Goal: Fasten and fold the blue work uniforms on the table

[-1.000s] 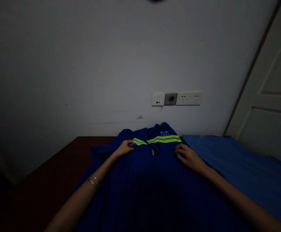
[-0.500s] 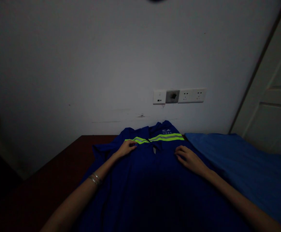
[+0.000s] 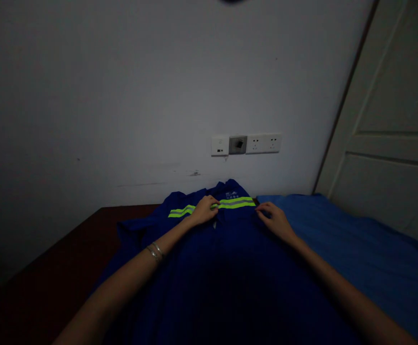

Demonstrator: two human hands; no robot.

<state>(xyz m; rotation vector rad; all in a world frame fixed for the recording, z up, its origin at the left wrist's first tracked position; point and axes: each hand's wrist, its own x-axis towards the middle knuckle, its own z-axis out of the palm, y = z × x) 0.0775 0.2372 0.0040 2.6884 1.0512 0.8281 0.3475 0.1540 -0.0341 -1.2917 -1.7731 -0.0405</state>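
A dark blue work jacket [image 3: 194,249] lies spread before me, its collar end towards the wall. Across its chest runs a yellow-green reflective stripe [image 3: 235,203] with a grey middle band, and a small white print sits above it. My left hand [image 3: 205,210], with bracelets on the wrist, is closed on the cloth at the centre front, over the stripe. At the stripe's right end, my right hand [image 3: 275,221] pinches the jacket's side between thumb and fingers. Dim light hides most of the lower part of the garment.
Under the jacket is a dark red-brown tabletop [image 3: 83,244]. A lighter blue cloth [image 3: 338,235] lies to the right. Behind stands a pale wall with sockets and switches [image 3: 246,144]. A panelled door [image 3: 388,143] is at the right.
My left hand has moved right along the stripe, from its left part to the centre front. My right hand has come up to the stripe's right end. The view has turned slightly right.
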